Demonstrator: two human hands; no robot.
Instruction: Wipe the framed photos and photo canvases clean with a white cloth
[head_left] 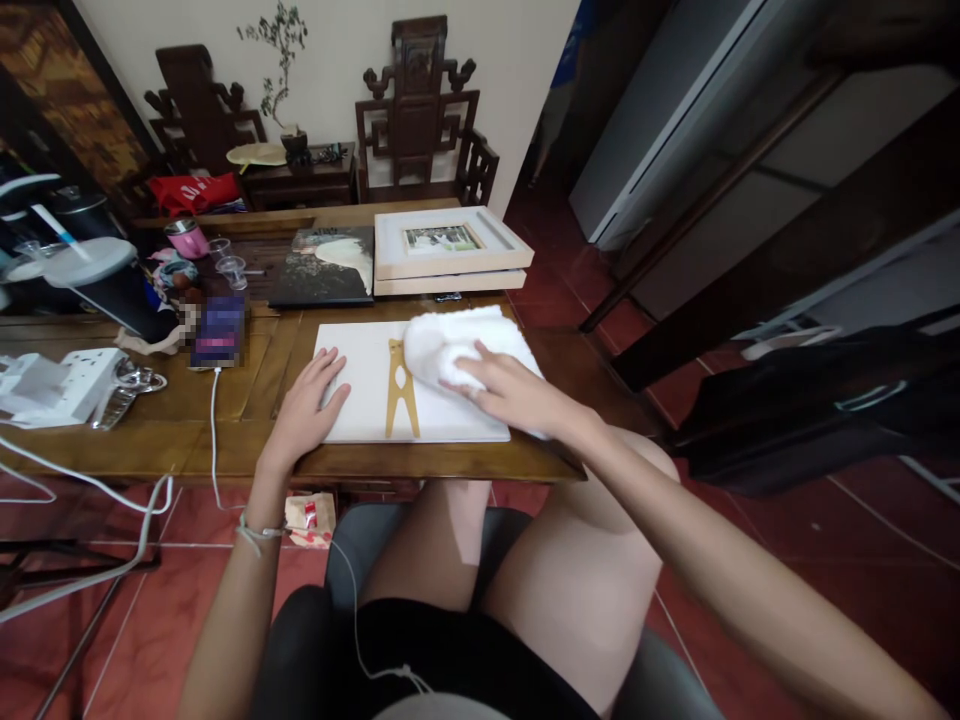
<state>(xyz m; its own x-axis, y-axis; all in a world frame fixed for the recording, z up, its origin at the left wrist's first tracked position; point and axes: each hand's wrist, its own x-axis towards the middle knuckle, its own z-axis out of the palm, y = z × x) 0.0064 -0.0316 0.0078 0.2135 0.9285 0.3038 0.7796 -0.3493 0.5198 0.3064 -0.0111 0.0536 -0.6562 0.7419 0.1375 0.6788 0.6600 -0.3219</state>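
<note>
A white board, the back of a picture frame with a gold-coloured stand piece on it, lies flat at the near edge of a wooden table. My left hand rests flat on the board's left edge, fingers spread. My right hand presses down on a bunched white cloth that lies over the board's right part. Part of the board is hidden under the cloth.
Behind the board lie two stacked light wooden picture frames and a dark picture. To the left are a phone on a white cable, plastic cups, a pink cup and a white power strip. Carved chairs stand by the wall.
</note>
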